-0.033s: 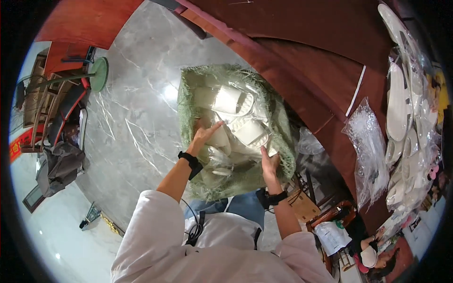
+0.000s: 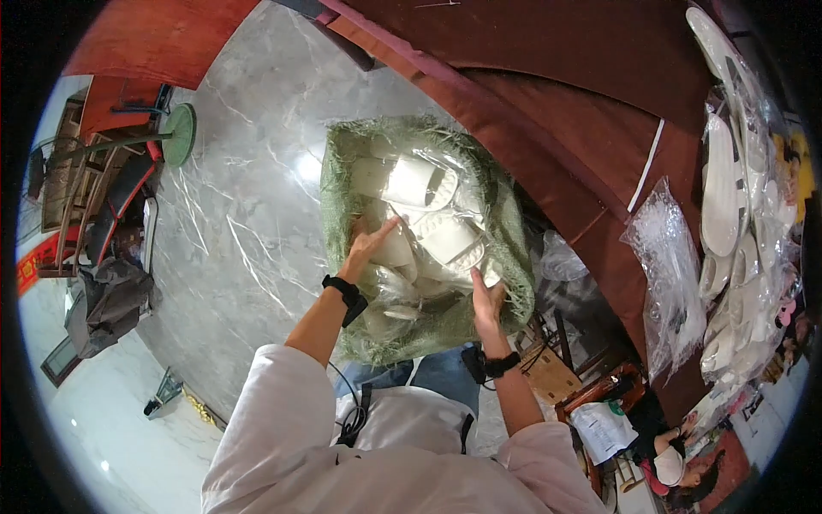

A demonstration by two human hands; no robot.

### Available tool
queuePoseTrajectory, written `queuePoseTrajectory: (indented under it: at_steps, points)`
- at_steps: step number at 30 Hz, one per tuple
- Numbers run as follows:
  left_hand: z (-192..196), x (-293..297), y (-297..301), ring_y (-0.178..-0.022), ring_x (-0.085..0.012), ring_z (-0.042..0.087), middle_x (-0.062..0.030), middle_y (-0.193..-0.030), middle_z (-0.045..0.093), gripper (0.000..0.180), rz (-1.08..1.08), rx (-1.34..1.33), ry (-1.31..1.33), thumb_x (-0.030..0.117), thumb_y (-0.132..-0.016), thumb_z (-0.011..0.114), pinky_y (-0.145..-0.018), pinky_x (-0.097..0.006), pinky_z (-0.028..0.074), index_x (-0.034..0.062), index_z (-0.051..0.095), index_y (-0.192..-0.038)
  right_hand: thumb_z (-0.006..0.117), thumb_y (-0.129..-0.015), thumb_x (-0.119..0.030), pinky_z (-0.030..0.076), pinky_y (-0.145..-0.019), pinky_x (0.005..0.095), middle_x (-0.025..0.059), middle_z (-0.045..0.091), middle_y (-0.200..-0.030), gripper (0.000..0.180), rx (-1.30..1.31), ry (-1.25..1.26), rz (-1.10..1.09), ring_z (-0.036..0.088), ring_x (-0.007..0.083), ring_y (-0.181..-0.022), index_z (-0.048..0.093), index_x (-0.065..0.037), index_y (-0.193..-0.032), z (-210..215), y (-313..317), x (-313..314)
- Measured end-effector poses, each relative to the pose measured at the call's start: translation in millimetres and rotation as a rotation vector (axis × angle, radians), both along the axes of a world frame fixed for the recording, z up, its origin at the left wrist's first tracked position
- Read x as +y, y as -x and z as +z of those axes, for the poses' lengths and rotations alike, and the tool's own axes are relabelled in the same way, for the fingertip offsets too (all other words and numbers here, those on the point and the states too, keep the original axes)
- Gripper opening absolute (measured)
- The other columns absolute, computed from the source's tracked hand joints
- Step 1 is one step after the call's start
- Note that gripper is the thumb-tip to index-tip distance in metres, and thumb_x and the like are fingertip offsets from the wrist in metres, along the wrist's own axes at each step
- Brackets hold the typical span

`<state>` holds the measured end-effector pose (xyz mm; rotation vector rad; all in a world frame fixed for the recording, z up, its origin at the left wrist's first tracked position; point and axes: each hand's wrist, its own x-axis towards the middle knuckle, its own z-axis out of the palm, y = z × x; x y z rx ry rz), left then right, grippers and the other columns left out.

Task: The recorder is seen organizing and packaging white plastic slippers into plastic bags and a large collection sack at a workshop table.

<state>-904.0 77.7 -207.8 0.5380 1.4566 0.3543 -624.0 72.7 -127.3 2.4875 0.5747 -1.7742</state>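
A green woven sack (image 2: 338,150) stands in front of me with its mouth spread wide. Inside lie several cream slippers in clear plastic wrap. Two slippers show most plainly: an upper one (image 2: 415,182) and a lower one (image 2: 449,240). My left hand (image 2: 370,244) reaches in at the left, thumb stretched over the wrapped slippers and fingers apart; some fingertips are hidden. My right hand (image 2: 488,300) is at the lower right, its thumb on the toe end of the lower slipper and its fingers curled at the side. Dark bands circle both wrists.
Right of the sack, brown cloth (image 2: 548,111) covers a surface holding a clear bag of thin plastic pieces (image 2: 668,274) and a stack of wrapped cream slippers (image 2: 723,184). A wooden box (image 2: 550,374) is at lower right. At left stands a green round-based stand (image 2: 180,135) on grey marbled floor.
Both hands, the slippers and the sack have shifted very slightly to the left. Everything else stays as it was.
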Motion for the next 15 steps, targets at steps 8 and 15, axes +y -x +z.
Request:
queuePoseTrajectory:
  at_steps: [8,15]
  points:
    - [29.7,9.3,29.0,-0.127,-0.0196,0.033,-0.0068,-0.137,0.037,0.05,-0.08,-0.087,-0.397,0.034,-0.091,0.039,-0.103,-0.028,0.025,0.0068,0.036,-0.134,0.036,-0.09,-0.047,0.022,-0.102,0.0403,0.0053,0.031,-0.14,0.06,0.576,-0.267,-0.055,0.024,0.0203,-0.13,0.031,-0.01,-0.136,28.1,-14.1,55.4]
    - [23.8,19.8,34.2,-0.127,-0.0169,0.031,-0.0049,-0.137,0.036,0.045,0.051,0.0,-0.328,0.029,-0.094,0.032,-0.106,-0.028,0.021,0.007,0.037,-0.133,0.033,-0.09,-0.051,0.017,-0.107,0.0324,0.0099,0.023,-0.143,0.068,0.552,-0.296,0.169,0.02,0.0196,-0.132,0.023,-0.004,-0.138,-63.8,-52.8,92.8]
